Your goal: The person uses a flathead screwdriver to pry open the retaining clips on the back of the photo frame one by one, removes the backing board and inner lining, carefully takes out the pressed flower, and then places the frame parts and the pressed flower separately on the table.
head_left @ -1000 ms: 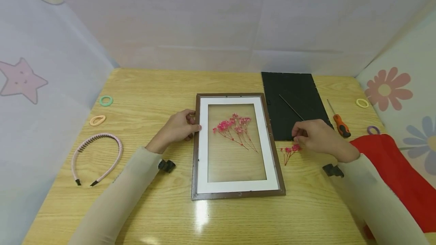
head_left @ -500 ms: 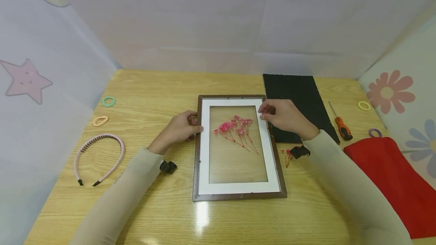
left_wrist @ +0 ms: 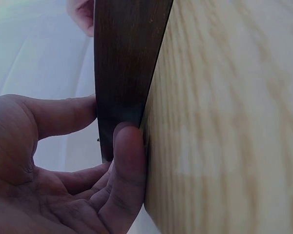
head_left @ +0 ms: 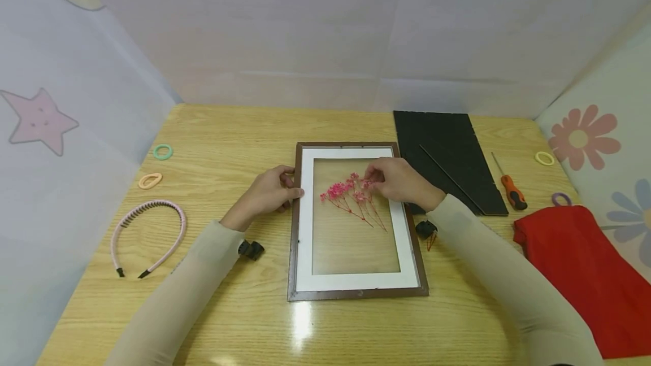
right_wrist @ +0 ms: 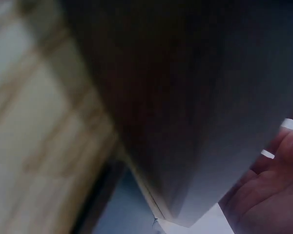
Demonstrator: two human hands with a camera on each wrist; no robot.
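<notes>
A brown picture frame point(head_left: 358, 294) with a white mat point(head_left: 356, 282) and a clear pane lies on the wooden table. Pink dried flowers point(head_left: 338, 191) with thin red stems rest within the mat's opening. My left hand point(head_left: 267, 191) grips the frame's left side, thumb at the top edge; the left wrist view shows the fingers curled against the brown side point(left_wrist: 129, 58). Reaching over the right edge, my right hand point(head_left: 399, 179) pinches at the rightmost blooms, its fingertips partly hiding them. In the right wrist view the frame's dark side fills the middle, fingers at right.
Right of the frame lie a black backing board point(head_left: 437, 129) bearing a thin dark rod point(head_left: 450, 177), an orange-handled screwdriver point(head_left: 513, 192) and red cloth point(head_left: 580, 275). A small sprig point(head_left: 430, 242) sits beneath the right wrist. At left are a pink headband point(head_left: 180, 230) and hair ties point(head_left: 163, 152).
My right hand has moved left from beside the small sprig, across the frame's right edge, down to the flowers. The left hand keeps its grip on the frame.
</notes>
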